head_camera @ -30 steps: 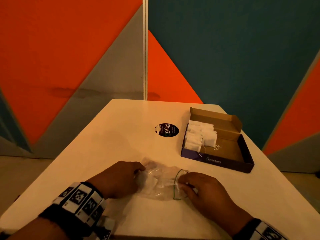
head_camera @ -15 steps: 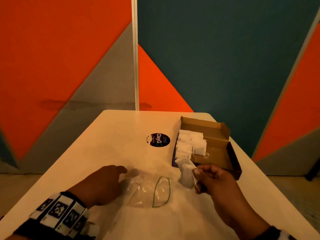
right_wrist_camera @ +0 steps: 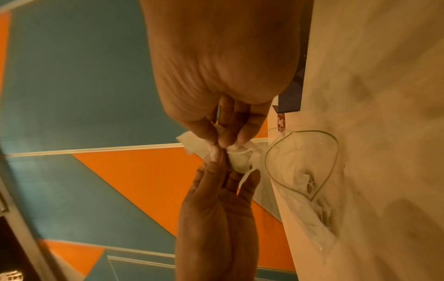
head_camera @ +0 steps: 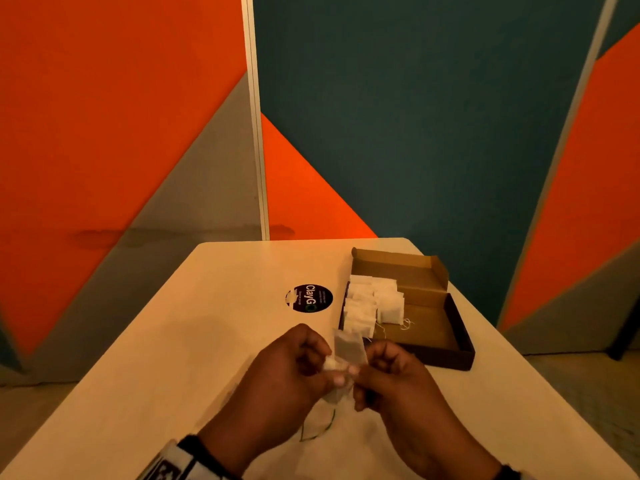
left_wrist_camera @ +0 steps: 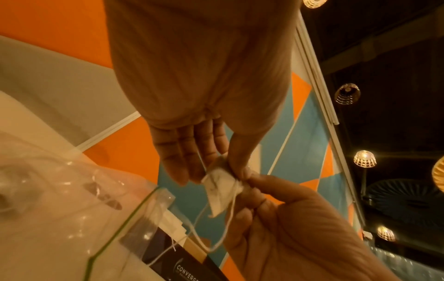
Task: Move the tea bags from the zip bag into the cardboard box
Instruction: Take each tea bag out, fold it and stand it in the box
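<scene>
Both hands raised over tabletop (head_camera: pixel 207 341) | left hand (head_camera: pixel 287 372) + right hand (head_camera: pixel 391 379) pinching one tea bag (head_camera: pixel 349 348) together | zip bag (right_wrist_camera: pixel 310 171) lying open below | cardboard box (head_camera: pixel 433 306) just beyond

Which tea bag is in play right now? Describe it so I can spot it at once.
Start at the white table and the cardboard box on its right side. Just nearer than the box, the left hand and right hand pinch one tea bag above the zip bag. Unlike those in the box, it's held in the air.
</scene>
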`<state>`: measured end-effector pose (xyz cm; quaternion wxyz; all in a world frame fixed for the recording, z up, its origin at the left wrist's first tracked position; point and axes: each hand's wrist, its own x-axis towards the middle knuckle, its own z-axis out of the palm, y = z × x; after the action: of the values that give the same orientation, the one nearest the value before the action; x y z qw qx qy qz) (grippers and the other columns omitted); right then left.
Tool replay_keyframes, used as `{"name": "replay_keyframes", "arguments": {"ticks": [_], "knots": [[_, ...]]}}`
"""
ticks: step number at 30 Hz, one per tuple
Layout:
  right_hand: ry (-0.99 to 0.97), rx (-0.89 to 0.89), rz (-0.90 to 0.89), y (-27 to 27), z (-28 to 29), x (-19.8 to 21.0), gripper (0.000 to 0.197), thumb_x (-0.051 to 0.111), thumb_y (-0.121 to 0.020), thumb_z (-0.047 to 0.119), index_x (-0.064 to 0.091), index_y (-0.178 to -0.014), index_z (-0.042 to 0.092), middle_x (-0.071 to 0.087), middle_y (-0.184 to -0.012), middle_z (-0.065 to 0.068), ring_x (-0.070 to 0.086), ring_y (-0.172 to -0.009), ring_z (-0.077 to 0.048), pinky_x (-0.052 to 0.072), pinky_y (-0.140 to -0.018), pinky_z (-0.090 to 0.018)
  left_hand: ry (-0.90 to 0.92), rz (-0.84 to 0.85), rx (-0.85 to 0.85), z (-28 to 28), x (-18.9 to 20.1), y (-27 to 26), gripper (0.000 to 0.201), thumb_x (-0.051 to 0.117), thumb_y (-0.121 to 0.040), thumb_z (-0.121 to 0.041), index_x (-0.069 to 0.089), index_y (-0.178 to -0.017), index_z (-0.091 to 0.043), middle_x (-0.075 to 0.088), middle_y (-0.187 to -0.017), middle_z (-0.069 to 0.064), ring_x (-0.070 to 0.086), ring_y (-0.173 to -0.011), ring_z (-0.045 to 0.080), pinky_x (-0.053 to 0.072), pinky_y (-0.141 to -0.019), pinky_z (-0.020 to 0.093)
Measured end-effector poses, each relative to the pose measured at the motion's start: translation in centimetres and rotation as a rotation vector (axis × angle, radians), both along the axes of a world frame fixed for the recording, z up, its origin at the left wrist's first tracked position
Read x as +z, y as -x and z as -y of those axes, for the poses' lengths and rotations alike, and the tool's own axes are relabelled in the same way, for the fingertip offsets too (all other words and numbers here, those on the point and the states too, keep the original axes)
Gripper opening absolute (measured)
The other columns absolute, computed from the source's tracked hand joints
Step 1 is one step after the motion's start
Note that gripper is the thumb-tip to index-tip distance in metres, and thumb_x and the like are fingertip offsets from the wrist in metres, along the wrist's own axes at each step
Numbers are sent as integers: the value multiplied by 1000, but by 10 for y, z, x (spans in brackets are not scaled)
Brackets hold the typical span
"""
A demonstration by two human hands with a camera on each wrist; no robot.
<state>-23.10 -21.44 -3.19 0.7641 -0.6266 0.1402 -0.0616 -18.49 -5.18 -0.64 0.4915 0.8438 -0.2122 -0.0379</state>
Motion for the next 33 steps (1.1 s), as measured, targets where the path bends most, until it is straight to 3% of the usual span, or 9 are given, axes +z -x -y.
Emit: {"name": "replay_keyframes", "arguments": {"ticks": [4, 9, 12, 15, 19, 23, 26, 29, 33], "knots": [[-3, -22, -14, 2, 4, 0, 11, 65, -85, -8, 61, -91, 2, 59, -59, -11, 49, -51, -22, 44, -54, -34, 0, 25, 20, -15, 6, -1, 20, 84, -75, -26, 69, -86, -31, 71, -82, -8, 67, -73, 2, 51, -71, 24], [93, -59, 18, 4, -3, -3, 16, 77, -81, 8, 62, -83, 5, 60, -59, -8, 45, -49, -17, 41, -50, -30, 98, 5, -111, -36, 21, 6, 18, 85, -69, -38, 74, -77, -25, 73, -93, -7, 70, -86, 10, 56, -81, 33], [137, -56, -1, 4, -12, -4, 18, 80, -79, 12, 62, -77, 11, 62, -59, -3, 47, -52, -17, 42, -51, -30, 86, 36, -171, -32, 18, 14, 17, 87, -65, -35, 76, -76, -27, 65, -112, -22, 65, -104, 0, 55, -84, 21], [181, -44, -3, 2, -17, -8, 18, 77, -81, 6, 63, -76, 14, 62, -58, 0, 48, -52, -16, 41, -49, -29, 81, 106, -96, -23, 9, 12, 16, 85, -73, -17, 75, -73, -29, 69, -101, -19, 67, -96, 1, 54, -76, 15], [218, 24, 8, 1, -16, -6, 18, 72, -79, -4, 63, -80, 12, 65, -64, -3, 56, -57, -16, 49, -56, -29, 79, 62, -9, -19, 5, 4, 19, 82, -77, -19, 73, -75, -36, 74, -87, -13, 70, -82, 4, 51, -72, 17], [-76, 78, 50, 2, -12, 1, 10, 69, -86, 8, 66, -77, 10, 70, -77, -11, 62, -68, -25, 51, -61, -36, 70, 11, -46, -21, 5, 3, 19, 82, -77, -19, 73, -75, -35, 76, -86, -9, 72, -80, 7, 52, -72, 19], [-89, 73, 38, 0, -11, 2, 6, 68, -88, 8, 64, -92, 5, 72, -86, -12, 62, -72, -25, 51, -58, -32, 42, 29, -55, -22, 5, 2, 19, 83, -76, -20, 72, -76, -36, 75, -88, -11, 72, -81, 7, 51, -71, 17], [8, 70, 64, -2, -7, 1, 23, 72, -83, 1, 65, -103, 9, 74, -88, -8, 67, -67, -18, 53, -58, -30, 19, 13, -67, -22, 4, 2, 15, 83, -76, -17, 74, -78, -29, 75, -89, -9, 72, -83, 7, 55, -75, 21], [220, 90, 71, -4, -4, 2, 23, 75, -84, 13, 74, -104, 24, 76, -97, 1, 72, -89, -20, 58, -66, -26, 41, 53, -127, -27, 4, -1, 15, 85, -73, -20, 77, -78, -31, 59, -118, -32, 59, -111, -9, 50, -90, 16]]}}
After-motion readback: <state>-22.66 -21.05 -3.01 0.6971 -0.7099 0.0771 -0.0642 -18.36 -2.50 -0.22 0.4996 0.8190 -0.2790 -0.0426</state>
